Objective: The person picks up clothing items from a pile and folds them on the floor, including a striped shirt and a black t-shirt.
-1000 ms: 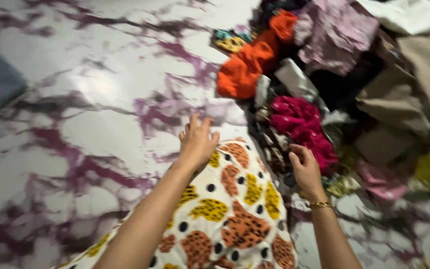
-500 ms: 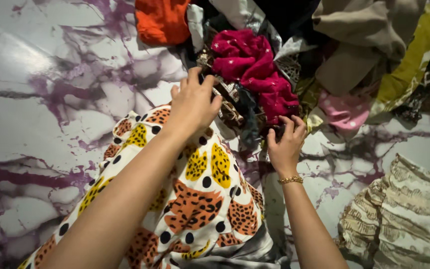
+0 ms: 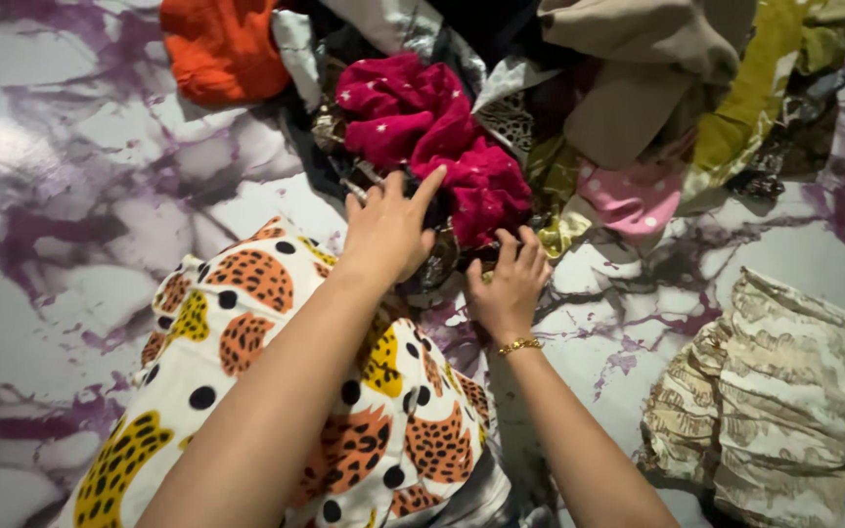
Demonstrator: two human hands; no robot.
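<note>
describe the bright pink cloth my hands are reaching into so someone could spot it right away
Start at the clothes pile heaped along the top of the marble floor. The magenta cloth is crumpled at its near edge, touching the left hand. It is deeper pink than its neighbours, with tiny pale specks.

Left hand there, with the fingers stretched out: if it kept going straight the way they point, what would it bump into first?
The left hand points up and to the right, and its fingertips already reach the crumpled magenta cloth at the near edge of the clothes pile. That cloth would probably be met first, though depth is hard to judge.
</note>
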